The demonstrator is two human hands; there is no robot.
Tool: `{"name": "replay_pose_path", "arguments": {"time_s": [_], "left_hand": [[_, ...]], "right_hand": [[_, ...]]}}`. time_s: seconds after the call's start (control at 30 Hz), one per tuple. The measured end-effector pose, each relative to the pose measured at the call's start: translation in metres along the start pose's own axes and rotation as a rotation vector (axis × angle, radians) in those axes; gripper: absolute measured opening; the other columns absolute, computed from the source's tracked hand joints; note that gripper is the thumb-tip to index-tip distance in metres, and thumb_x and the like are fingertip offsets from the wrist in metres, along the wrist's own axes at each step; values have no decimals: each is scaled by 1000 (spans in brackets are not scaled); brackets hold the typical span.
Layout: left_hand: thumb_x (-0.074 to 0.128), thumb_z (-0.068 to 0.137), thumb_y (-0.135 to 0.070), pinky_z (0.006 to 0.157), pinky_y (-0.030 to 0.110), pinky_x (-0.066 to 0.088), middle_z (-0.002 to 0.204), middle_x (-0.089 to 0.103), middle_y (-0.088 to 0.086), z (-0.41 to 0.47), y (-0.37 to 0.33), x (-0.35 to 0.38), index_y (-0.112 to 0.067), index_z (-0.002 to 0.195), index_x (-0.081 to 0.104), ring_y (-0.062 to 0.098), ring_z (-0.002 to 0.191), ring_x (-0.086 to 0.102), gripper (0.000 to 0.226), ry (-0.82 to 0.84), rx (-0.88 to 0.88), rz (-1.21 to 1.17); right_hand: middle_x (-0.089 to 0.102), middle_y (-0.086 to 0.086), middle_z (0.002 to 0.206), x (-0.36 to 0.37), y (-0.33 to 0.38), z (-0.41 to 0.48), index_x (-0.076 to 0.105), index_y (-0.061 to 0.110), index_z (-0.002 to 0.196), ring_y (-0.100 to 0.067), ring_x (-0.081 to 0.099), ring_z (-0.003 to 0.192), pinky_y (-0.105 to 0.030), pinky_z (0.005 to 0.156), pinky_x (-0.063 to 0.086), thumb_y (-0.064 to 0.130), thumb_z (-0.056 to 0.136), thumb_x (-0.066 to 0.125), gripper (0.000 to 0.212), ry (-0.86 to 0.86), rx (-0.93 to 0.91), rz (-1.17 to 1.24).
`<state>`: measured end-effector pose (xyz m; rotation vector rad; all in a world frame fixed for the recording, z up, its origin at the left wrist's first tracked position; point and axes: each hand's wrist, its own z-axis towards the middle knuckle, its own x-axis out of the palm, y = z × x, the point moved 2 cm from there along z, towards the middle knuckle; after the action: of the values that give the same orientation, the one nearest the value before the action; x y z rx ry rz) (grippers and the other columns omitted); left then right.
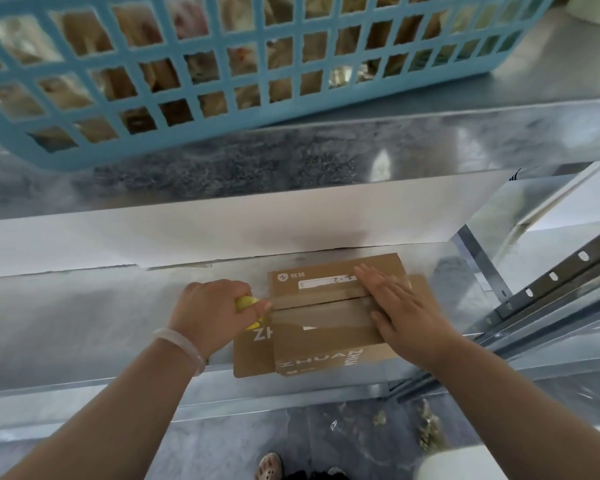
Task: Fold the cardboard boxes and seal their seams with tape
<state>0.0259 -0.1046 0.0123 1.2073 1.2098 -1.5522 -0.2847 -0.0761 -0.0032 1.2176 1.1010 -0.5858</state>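
head | left hand (215, 311) curled round a yellow tool (247, 302) | cardboard box (326, 344) just right of that grip, on the metal shelf (84, 323) | right hand (407, 315) flat, fingers straight, pressing the box top | tape (321, 301) along the seam between the hands

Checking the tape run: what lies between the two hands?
In the head view, the box top with its taped seam, from the left hand gripping a yellow tool to the flat right hand.

On my feed the cardboard box (326, 341) sits on the lower shelf (84, 323), left hand (212, 311) holding the tape dispenser (246, 302) at its left edge, right hand (402, 313) flat on its top right, basket (222, 98) on the upper shelf (326, 161) behind.
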Motion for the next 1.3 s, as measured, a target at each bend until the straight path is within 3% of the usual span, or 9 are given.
{"name": "replay_pose_path", "arguments": {"time_s": [0.13,0.23,0.43,0.57,0.8,1.03,1.1,1.3], "left_hand": [[37,81,-75,65,28,34,54,52,-9,2,3,0,-27,63,53,0,55,48,53,-20,14,7],[37,82,-75,66,28,34,54,51,-10,3,5,0,-28,63,52,0,55,47,53,-24,29,7],[35,83,-76,66,29,37,53,51,-10,2,7,1,-27,64,54,2,55,49,56,-35,37,7],[32,79,-77,64,28,35,50,49,-10,0,6,2,-28,59,49,0,52,46,56,-45,29,23],[31,78,-81,72,30,41,61,56,-10,-4,9,23,-28,69,52,6,63,53,58,125,-63,22],[23,77,-81,75,32,45,65,56,-12,-6,6,26,-30,75,54,8,66,55,60,157,-72,21],[24,78,-81,75,32,46,66,57,-11,-5,5,26,-31,76,55,9,68,56,59,166,-73,16],[34,80,-78,77,32,45,67,55,-12,-3,5,22,-30,75,55,11,70,53,53,194,-97,-11]], "right_hand": [[20,22,155,1,10,5,1,46,151,-5,13,145,-25,115,7,80,79,35,86,0,138,-68],[17,19,154,2,18,12,8,44,153,-7,11,143,-31,118,6,90,70,27,96,0,138,-200],[4,26,160,2,19,14,16,43,153,3,-10,146,-23,116,-14,87,76,28,90,15,133,-183],[4,27,159,2,19,15,15,44,153,4,-8,146,-25,119,-12,83,80,27,84,31,137,-195],[-14,17,161,10,16,13,-9,35,155,-4,-19,147,-36,122,-8,77,84,-5,83,75,98,-344],[-27,3,159,17,32,14,-23,20,150,-12,-27,145,-37,120,-16,64,87,-10,78,93,130,-361],[-34,-1,155,33,60,13,-30,18,146,-16,-33,142,-37,116,-21,65,86,-14,78,118,53,-330],[-28,4,157,59,99,15,-18,20,152,-11,-31,143,-38,113,-26,71,86,-8,85,102,-62,-314]]}}
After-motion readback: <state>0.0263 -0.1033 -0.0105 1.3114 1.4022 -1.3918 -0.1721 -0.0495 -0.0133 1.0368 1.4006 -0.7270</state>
